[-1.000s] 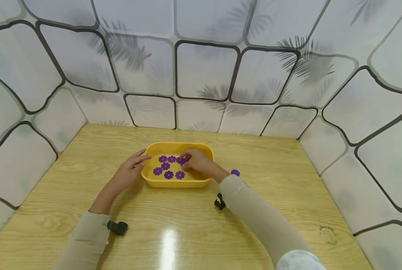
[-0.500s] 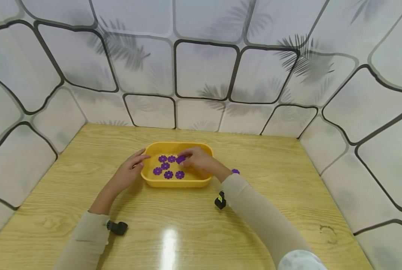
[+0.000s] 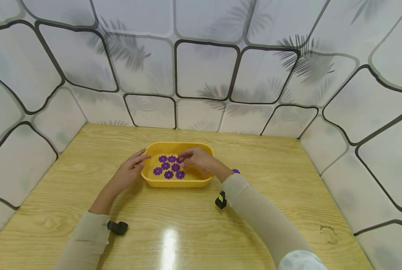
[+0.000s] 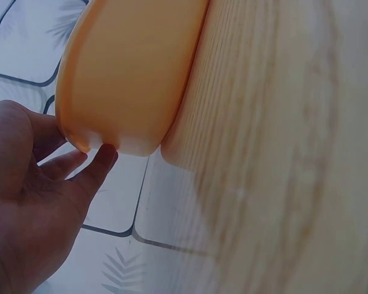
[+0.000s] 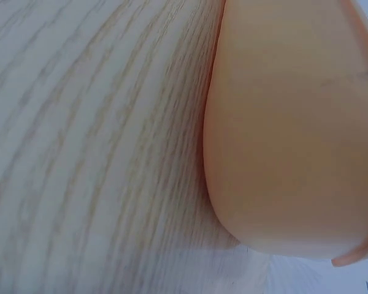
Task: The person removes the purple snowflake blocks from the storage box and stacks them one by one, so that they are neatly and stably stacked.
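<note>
A yellow plastic basin (image 3: 177,183) stands on the table with several purple flower-shaped discs (image 3: 168,174) lying flat on its floor. My left hand (image 3: 128,173) grips the basin's left end. In the left wrist view its thumb (image 4: 101,165) presses the outer wall while the fingers reach over the rim. My right hand (image 3: 197,159) is inside the basin, with thumb and index finger slightly apart beside a disc (image 3: 175,167) and partly covering another at the back. In the right wrist view the basin's outer wall (image 5: 288,135) hides nearly all of that hand.
One more purple disc (image 3: 235,171) lies on the wooden table (image 3: 173,213) to the right of the basin, partly behind the right forearm. Patterned white panels (image 3: 201,71) enclose the table at the back and sides.
The disc that my right fingers held now lies on the basin floor, nearer the front, in the gap among the others. My left hand and the basin have not moved.
</note>
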